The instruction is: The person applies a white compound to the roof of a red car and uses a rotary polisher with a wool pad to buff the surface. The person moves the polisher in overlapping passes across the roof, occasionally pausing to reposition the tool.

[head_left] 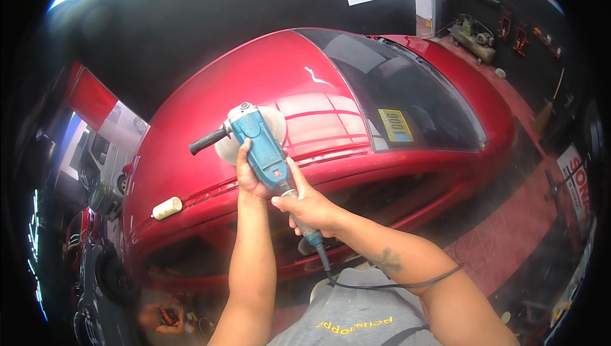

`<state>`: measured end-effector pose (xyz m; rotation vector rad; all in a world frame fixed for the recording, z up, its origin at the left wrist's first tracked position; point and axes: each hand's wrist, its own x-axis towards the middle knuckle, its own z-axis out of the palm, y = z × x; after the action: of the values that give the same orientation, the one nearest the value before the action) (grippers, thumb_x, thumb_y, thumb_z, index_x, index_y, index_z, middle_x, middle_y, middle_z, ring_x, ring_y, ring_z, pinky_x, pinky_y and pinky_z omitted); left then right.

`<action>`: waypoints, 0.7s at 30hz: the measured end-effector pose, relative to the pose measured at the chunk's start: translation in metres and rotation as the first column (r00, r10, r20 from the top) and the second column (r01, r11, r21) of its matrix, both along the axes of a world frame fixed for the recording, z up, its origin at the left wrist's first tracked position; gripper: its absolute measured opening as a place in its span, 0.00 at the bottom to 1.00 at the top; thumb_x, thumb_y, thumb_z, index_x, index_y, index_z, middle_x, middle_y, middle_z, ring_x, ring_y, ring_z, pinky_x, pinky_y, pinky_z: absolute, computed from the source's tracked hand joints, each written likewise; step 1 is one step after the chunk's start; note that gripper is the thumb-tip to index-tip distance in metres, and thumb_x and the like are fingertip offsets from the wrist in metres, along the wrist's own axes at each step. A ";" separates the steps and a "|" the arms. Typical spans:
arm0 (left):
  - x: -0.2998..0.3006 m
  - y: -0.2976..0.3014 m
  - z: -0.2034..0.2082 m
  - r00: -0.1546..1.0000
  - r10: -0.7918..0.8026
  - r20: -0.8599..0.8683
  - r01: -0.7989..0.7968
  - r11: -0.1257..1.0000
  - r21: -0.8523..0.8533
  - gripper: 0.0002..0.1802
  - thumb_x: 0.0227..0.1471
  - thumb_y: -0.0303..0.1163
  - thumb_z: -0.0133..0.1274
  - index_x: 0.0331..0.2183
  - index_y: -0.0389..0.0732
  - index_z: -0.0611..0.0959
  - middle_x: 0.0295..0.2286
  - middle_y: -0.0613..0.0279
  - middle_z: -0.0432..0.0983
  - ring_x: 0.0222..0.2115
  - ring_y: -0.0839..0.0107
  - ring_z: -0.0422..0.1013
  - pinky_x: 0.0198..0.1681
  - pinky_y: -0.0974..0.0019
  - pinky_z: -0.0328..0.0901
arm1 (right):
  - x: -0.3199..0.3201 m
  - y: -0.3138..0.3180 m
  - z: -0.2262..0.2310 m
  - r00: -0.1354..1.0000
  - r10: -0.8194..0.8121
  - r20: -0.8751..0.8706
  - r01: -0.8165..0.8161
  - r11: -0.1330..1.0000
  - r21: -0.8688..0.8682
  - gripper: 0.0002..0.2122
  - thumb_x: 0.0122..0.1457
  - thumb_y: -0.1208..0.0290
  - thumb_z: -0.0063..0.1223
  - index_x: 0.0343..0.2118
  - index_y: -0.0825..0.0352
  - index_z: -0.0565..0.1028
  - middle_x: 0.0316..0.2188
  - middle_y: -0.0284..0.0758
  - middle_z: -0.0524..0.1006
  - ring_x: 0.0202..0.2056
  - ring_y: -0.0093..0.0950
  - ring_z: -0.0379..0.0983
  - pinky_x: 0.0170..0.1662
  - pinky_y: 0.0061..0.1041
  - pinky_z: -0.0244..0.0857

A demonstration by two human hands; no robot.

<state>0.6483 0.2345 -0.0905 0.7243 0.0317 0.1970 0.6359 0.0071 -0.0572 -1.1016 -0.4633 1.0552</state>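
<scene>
You are buffing the roof (267, 85), both hands (249, 177) (309, 207) clenched on the polisher (264, 148); next, sweep the pad (270, 123) onward, flat.

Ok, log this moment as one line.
left hand: on polisher body | right hand: on rear handle | pad: on red car roof

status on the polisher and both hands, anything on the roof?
Left hand and right hand both grip the blue polisher. White pad flat on red car roof. Cream cylinder lies on roof edge, apart from the pad.
</scene>
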 end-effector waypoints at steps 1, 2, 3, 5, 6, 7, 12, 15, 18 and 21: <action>-0.005 0.005 -0.001 0.999 0.033 0.002 -0.033 0.999 0.023 0.38 0.63 0.57 0.58 0.58 0.33 0.75 0.43 0.41 0.82 0.44 0.46 0.82 0.49 0.45 0.81 | -0.001 0.004 0.000 1.000 0.016 0.003 -0.016 1.000 -0.010 0.54 0.69 0.65 0.60 0.79 0.41 0.24 0.40 0.38 0.75 0.23 0.24 0.73 0.21 0.29 0.72; -0.011 0.010 -0.002 0.998 0.055 0.014 -0.055 0.998 0.018 0.39 0.63 0.58 0.57 0.58 0.32 0.75 0.43 0.41 0.81 0.44 0.46 0.82 0.49 0.45 0.81 | -0.004 0.009 0.000 0.999 0.019 0.028 -0.019 1.000 -0.017 0.54 0.69 0.64 0.61 0.79 0.42 0.25 0.35 0.38 0.76 0.22 0.24 0.73 0.21 0.28 0.72; -0.018 0.014 -0.003 0.997 0.076 0.027 -0.076 0.997 0.012 0.39 0.64 0.59 0.56 0.58 0.32 0.74 0.43 0.41 0.81 0.44 0.46 0.82 0.48 0.45 0.81 | -0.005 0.012 0.001 0.998 0.046 0.045 -0.045 0.998 -0.034 0.53 0.69 0.64 0.61 0.79 0.42 0.25 0.33 0.38 0.75 0.22 0.23 0.73 0.21 0.28 0.71; -0.029 0.019 -0.007 0.990 0.126 0.068 -0.127 0.992 0.005 0.40 0.65 0.60 0.54 0.57 0.30 0.74 0.43 0.42 0.80 0.45 0.46 0.81 0.48 0.45 0.81 | -0.006 0.017 0.002 0.991 0.103 0.079 -0.098 0.993 -0.070 0.53 0.69 0.63 0.60 0.80 0.43 0.26 0.29 0.37 0.75 0.21 0.23 0.73 0.21 0.28 0.71; -0.033 0.016 -0.008 0.983 0.161 0.089 -0.162 0.987 0.000 0.40 0.65 0.60 0.54 0.56 0.30 0.75 0.43 0.42 0.80 0.45 0.47 0.81 0.48 0.46 0.81 | -0.004 0.017 0.000 0.986 0.111 0.125 -0.100 0.991 -0.089 0.52 0.69 0.62 0.60 0.80 0.44 0.27 0.25 0.35 0.74 0.20 0.24 0.73 0.21 0.28 0.70; -0.035 0.010 -0.011 0.975 0.194 0.109 -0.194 0.981 -0.004 0.40 0.65 0.60 0.53 0.55 0.29 0.76 0.43 0.42 0.80 0.45 0.47 0.81 0.49 0.47 0.81 | -0.001 0.012 0.001 0.978 0.138 0.159 -0.123 0.988 -0.097 0.52 0.69 0.62 0.60 0.80 0.44 0.27 0.25 0.35 0.74 0.20 0.23 0.73 0.21 0.28 0.70; -0.038 -0.049 -0.023 0.974 0.218 0.066 -0.212 0.974 -0.084 0.40 0.64 0.61 0.52 0.54 0.29 0.77 0.45 0.42 0.81 0.46 0.48 0.81 0.52 0.47 0.78 | 0.004 -0.050 0.010 0.956 0.190 0.222 -0.143 0.967 -0.213 0.49 0.71 0.64 0.60 0.81 0.40 0.32 0.29 0.32 0.74 0.22 0.21 0.72 0.25 0.26 0.72; -0.021 -0.098 -0.026 0.986 0.167 -0.012 -0.167 0.983 -0.069 0.40 0.62 0.60 0.55 0.56 0.31 0.76 0.45 0.45 0.81 0.45 0.50 0.81 0.51 0.47 0.79 | 0.002 -0.097 -0.001 0.973 0.105 0.207 -0.062 0.976 -0.207 0.50 0.71 0.62 0.60 0.81 0.43 0.30 0.25 0.32 0.74 0.21 0.21 0.73 0.23 0.27 0.71; 0.000 -0.143 -0.025 0.998 -0.014 -0.057 0.007 0.994 -0.113 0.37 0.61 0.56 0.58 0.58 0.34 0.75 0.44 0.47 0.81 0.45 0.54 0.81 0.52 0.47 0.78 | -0.002 -0.139 0.001 0.983 -0.049 0.179 0.080 0.982 -0.169 0.50 0.70 0.67 0.60 0.81 0.47 0.31 0.32 0.34 0.76 0.21 0.20 0.73 0.23 0.24 0.72; 0.024 -0.187 -0.032 0.983 -0.162 -0.084 0.143 0.970 -0.195 0.33 0.61 0.52 0.61 0.57 0.39 0.76 0.44 0.52 0.81 0.46 0.58 0.81 0.53 0.50 0.77 | -0.003 -0.178 -0.009 0.973 -0.195 0.119 0.214 0.963 -0.166 0.50 0.69 0.68 0.59 0.81 0.47 0.31 0.35 0.40 0.77 0.21 0.22 0.73 0.21 0.27 0.72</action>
<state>0.6725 0.0478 -0.1224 0.5444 0.0878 0.0099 0.6324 -0.1711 -0.0663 -1.3377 -0.3313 0.8728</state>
